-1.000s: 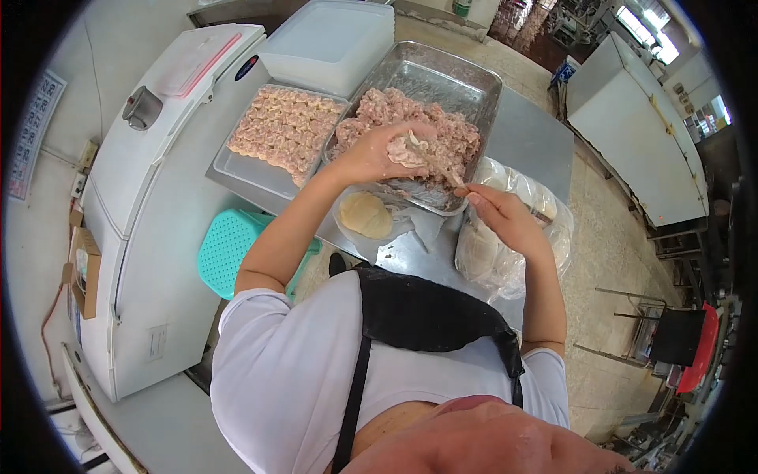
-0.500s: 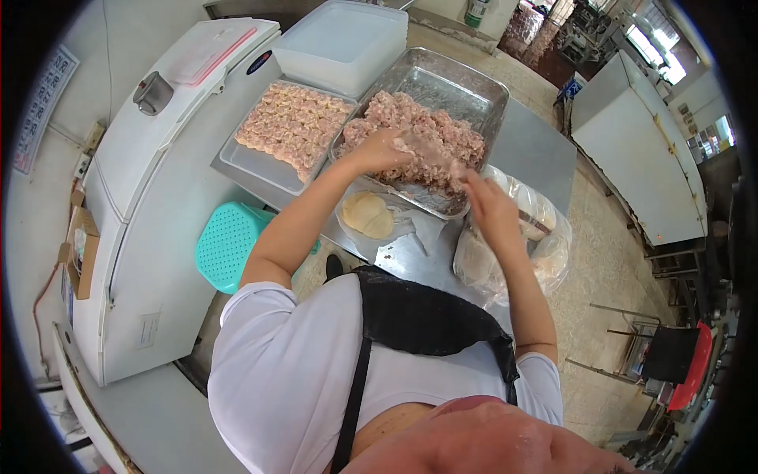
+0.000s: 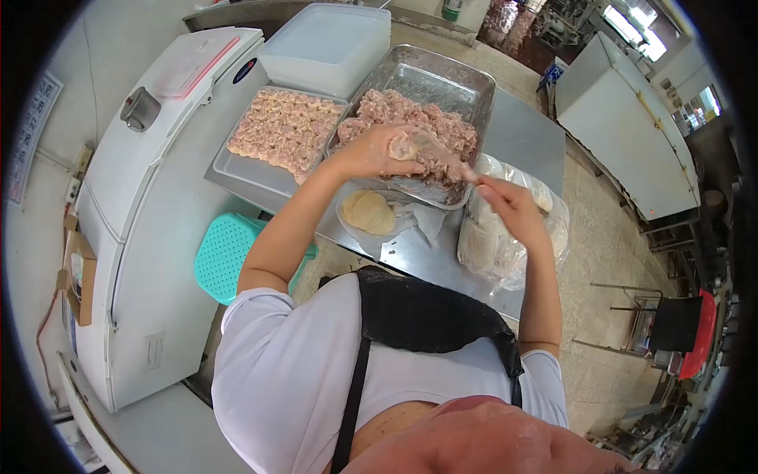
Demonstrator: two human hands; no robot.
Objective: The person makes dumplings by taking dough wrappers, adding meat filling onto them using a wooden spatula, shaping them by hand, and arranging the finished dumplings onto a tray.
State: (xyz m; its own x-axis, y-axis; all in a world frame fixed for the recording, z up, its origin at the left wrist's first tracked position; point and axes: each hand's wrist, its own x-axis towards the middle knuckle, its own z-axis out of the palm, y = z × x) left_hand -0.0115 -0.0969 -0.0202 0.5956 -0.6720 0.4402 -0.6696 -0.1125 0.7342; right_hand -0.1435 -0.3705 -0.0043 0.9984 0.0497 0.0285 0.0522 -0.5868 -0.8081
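I can read no text, brand or number at this resolution. The wall sheet (image 3: 33, 134) carries rows of illegible print. The dark oval badge (image 3: 245, 70) and the paper label (image 3: 154, 350), both on the white appliance (image 3: 162, 253), are likewise unreadable.

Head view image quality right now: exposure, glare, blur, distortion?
Head view: strong fisheye bend, corners black; windows at upper right blown out; glare on the steel table near its front edge; highlights on the plastic bag; tool in the right hand smeared, outline unclear.
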